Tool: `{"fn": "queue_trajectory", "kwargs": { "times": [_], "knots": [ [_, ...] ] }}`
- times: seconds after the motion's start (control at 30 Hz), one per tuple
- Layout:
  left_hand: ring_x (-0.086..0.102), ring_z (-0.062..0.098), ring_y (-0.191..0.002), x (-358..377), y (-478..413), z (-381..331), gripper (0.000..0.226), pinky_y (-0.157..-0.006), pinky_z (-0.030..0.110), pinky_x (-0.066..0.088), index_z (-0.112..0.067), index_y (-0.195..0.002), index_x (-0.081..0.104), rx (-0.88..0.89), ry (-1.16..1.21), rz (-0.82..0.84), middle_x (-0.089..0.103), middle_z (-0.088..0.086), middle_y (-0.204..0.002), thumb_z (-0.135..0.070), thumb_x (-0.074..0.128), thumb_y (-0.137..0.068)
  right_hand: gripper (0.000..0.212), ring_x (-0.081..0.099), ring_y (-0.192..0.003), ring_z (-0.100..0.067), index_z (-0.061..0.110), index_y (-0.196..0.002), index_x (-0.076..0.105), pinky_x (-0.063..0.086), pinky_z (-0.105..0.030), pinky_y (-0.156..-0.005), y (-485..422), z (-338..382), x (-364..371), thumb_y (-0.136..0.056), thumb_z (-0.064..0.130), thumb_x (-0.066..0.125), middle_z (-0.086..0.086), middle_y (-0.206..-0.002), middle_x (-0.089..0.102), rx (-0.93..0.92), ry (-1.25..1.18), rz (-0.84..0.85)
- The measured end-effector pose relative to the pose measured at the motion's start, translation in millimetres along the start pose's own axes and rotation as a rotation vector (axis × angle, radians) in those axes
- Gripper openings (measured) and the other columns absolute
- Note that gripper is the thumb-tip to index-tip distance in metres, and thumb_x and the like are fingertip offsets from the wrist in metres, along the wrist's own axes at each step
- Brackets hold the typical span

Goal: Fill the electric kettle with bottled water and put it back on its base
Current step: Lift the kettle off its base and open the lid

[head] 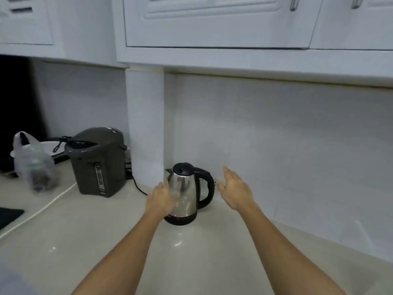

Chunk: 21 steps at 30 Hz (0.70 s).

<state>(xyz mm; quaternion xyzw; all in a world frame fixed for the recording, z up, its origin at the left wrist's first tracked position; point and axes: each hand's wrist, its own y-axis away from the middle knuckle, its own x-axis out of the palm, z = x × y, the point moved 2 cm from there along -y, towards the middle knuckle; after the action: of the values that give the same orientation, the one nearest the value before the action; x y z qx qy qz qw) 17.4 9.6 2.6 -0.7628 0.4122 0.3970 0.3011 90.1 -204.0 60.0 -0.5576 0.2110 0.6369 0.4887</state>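
A stainless steel electric kettle (187,190) with a black lid and black handle stands on its black base (180,220) on the pale counter, in the corner by the white pillar. Its lid is closed and its handle points right. My left hand (162,199) lies flat against the kettle's left side, fingers together, not wrapped around it. My right hand (235,189) hovers to the right of the handle, fingers spread, touching nothing. No water bottle is in view.
A dark grey thermo pot (97,162) stands to the left with a black cord (138,186) and a white cable (42,209) running over the counter (85,241). A clear plastic bag (34,165) sits at far left. White upper cabinets (217,22) hang overhead.
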Motion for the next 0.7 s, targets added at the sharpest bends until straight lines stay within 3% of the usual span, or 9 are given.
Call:
{"fn": "queue_trajectory", "kwargs": {
  "times": [0.13,0.3,0.4,0.57,0.7],
  "knots": [
    [0.041,0.029,-0.134,15.9,-11.6,24.7,0.069,-0.108,0.044,0.038,-0.013,-0.153,0.022,-0.045,0.137,0.052,0.04,0.009,-0.147,-0.038,0.052,-0.095,0.058,0.026,-0.144,-0.021,0.015,-0.152,0.019,0.03,-0.039,-0.111,-22.1,9.0,25.9,-0.101,0.036,0.036,-0.004,-0.157,0.027,0.044,-0.055,0.049],
    [0.048,0.027,-0.129,44.9,-37.4,46.8,0.066,-0.107,0.045,0.041,-0.018,-0.149,0.031,-0.038,0.379,0.13,0.046,0.006,-0.144,-0.034,0.06,-0.092,0.051,0.038,-0.136,-0.023,0.017,-0.148,0.031,0.036,-0.041,-0.109,-50.6,14.4,66.5,-0.1,0.031,0.039,-0.003,-0.15,0.04,0.079,-0.183,0.043],
    [0.049,0.022,-0.128,59.4,-48.7,55.4,0.072,-0.104,0.035,0.043,-0.022,-0.15,0.031,-0.056,0.56,0.155,0.048,0.002,-0.144,-0.032,0.067,-0.089,0.054,0.033,-0.139,-0.024,0.016,-0.15,0.027,0.032,-0.041,-0.113,-67.5,12.2,85.8,-0.1,0.031,0.04,-0.004,-0.154,0.034,0.131,-0.219,0.045],
    [0.046,0.017,-0.133,82.0,-65.0,65.9,0.085,-0.105,0.031,0.04,-0.023,-0.15,0.026,-0.069,0.72,0.163,0.046,-0.006,-0.143,-0.038,0.075,-0.082,0.061,0.028,-0.142,-0.027,0.016,-0.153,0.019,0.026,-0.04,-0.114,-92.1,6.6,108.6,-0.099,0.03,0.044,-0.007,-0.157,0.025,0.237,-0.323,-0.008],
    [0.04,0.02,-0.139,95.9,-69.3,67.6,0.101,-0.112,0.042,0.038,-0.026,-0.156,0.009,-0.084,0.792,0.206,0.037,-0.004,-0.153,-0.041,0.075,-0.081,0.057,0.034,-0.139,-0.026,0.014,-0.149,0.029,0.028,-0.039,-0.115,-104.0,6.5,120.1,-0.099,0.034,0.046,-0.009,-0.152,0.035,0.242,-0.394,-0.044]
  ]
}}
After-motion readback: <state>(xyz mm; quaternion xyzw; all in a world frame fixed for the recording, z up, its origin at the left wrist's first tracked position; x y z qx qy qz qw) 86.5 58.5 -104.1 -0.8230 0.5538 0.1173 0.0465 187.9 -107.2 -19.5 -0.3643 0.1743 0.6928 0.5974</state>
